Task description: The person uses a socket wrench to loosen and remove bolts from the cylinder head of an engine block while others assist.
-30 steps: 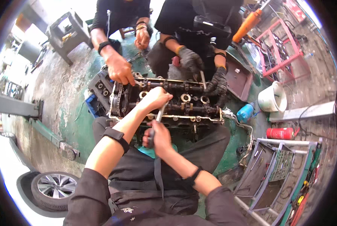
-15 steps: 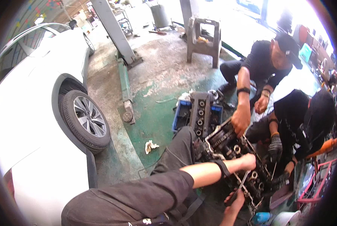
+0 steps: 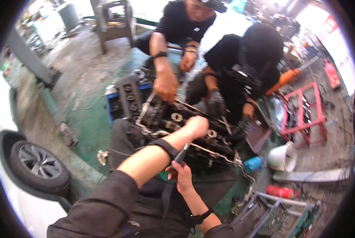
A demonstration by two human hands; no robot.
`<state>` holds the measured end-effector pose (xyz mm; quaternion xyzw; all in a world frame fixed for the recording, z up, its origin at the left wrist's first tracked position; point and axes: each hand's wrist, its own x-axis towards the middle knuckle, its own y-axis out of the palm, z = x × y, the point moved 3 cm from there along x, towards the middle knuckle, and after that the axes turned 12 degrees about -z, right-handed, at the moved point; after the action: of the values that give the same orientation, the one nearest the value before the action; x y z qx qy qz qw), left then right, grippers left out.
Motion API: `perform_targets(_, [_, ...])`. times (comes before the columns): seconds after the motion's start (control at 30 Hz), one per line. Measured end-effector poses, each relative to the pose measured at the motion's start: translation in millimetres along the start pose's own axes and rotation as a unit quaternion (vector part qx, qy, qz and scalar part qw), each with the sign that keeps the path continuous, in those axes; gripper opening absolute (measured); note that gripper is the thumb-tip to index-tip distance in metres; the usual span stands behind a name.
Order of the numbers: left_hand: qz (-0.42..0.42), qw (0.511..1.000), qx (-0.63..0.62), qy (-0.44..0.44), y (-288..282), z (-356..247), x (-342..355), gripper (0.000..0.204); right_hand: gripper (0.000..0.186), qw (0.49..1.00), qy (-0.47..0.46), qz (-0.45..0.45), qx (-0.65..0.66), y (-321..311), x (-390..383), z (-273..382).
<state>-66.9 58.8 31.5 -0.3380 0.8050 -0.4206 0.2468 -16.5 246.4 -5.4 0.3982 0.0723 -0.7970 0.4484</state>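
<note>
Engine cylinder head (image 3: 177, 127), dark and greasy with a chain along its near-left end, lies on the green-painted floor (image 3: 82, 119) in the middle of the view, ringed by three people. The person's left hand (image 3: 196, 126) rests as a loose fist on the upper face of the head; its fingers are curled under, and whether they grip anything cannot be told. Just below it, the right hand (image 3: 182, 174) has its fingers wrapped around the black handle of a tool (image 3: 180, 154), whose shaft rises toward the left fist. A dark wristband circles each forearm.

Across the head, a co-worker's bare hand (image 3: 165, 85) presses on the far-left edge, and another co-worker's gloved hand (image 3: 215, 104) sits at the far side.

Beyond the green patch the floor is stained grey concrete. A white bucket (image 3: 282, 158), a blue can (image 3: 252, 163) and a red can (image 3: 280, 191) stand to the right, near a red metal frame (image 3: 304, 115). A white car's wheel (image 3: 38, 166) fills the lower left.
</note>
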Motion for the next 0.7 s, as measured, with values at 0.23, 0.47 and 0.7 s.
perform_targets(0.23, [0.008,0.996,0.054,0.064,21.1,6.3,16.7,0.033,0.023,0.979,-0.121,-0.164,-0.029,-109.4,-7.4,44.6])
perform_targets(0.47, [0.034,0.999,0.0,0.027,6.3,-13.3,12.3,0.037,0.025,0.993,-0.04,-0.111,-0.009,-95.9,-4.8,38.3])
perform_targets(0.7, [0.043,0.998,0.049,0.015,6.1,-7.5,15.1,0.038,0.028,0.996,-0.004,0.088,0.013,30.9,28.1,4.7])
